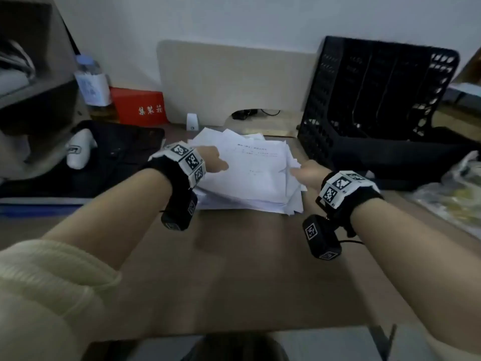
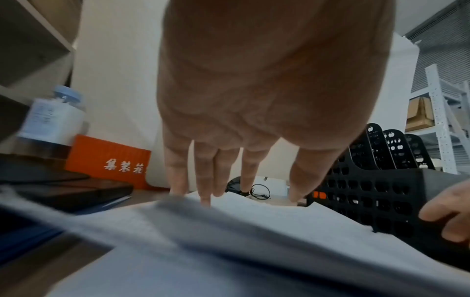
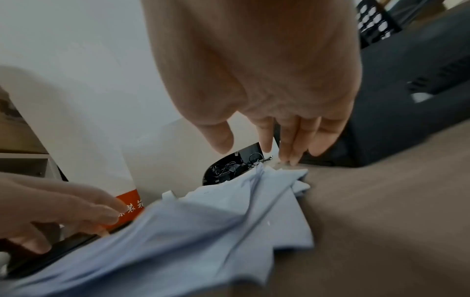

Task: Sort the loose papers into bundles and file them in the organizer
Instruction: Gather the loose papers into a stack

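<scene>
A loose pile of white papers (image 1: 250,175) lies fanned out on the brown desk (image 1: 234,269). My left hand (image 1: 214,161) is at the pile's left side. In the left wrist view its fingers (image 2: 206,193) are straight and point down onto the papers (image 2: 254,231). My right hand (image 1: 303,173) is at the pile's right edge. Its fingers (image 3: 289,148) are also straight, with tips at the papers' far corner (image 3: 284,176) and the thumb held apart. Neither hand grips a sheet. The black slotted organizer (image 1: 377,100) stands behind and to the right of the pile.
A beige divider panel (image 1: 229,82) backs the desk, with cables (image 1: 247,113) below it. A bottle (image 1: 92,82), a red box (image 1: 140,106), a black case (image 1: 122,152) and a white object (image 1: 79,149) are on the left. A plastic bag (image 1: 453,188) lies at the right.
</scene>
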Action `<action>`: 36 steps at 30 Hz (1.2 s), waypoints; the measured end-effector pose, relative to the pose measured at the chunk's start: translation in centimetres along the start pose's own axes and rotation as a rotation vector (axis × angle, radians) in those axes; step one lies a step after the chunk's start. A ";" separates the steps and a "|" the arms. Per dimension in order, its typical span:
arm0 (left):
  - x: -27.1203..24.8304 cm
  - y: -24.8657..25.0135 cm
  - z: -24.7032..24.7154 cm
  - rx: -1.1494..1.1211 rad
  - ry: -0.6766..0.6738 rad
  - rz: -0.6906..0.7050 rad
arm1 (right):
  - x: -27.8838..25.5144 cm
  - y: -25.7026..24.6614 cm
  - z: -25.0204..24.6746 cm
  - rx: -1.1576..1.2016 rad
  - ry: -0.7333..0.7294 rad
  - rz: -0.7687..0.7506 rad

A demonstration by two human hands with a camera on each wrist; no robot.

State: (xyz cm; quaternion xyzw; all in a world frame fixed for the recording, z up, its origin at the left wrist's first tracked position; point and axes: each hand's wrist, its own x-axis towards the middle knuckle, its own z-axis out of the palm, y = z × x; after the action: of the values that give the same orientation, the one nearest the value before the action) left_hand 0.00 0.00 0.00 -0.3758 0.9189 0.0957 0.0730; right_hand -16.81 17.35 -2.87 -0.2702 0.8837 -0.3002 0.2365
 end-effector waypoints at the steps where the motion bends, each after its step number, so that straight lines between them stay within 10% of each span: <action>1: -1.8 -0.1 0.2 0.012 -0.016 0.003 | -1.2 0.5 0.4 0.016 -0.006 -0.034; 16: -8.0 -1.3 2.9 -0.108 -0.056 -0.064 | -9.6 0.3 3.3 -0.185 -0.007 -0.044; 36: 6.1 -4.7 0.6 -0.366 -0.159 -0.122 | 5.0 -1.5 1.6 0.066 0.050 0.070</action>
State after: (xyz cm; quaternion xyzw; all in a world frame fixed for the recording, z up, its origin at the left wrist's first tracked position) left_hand -0.99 -7.24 -2.44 -0.4290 0.8529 0.2859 0.0816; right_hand -19.09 12.62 -4.28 -0.2234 0.8880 -0.3272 0.2333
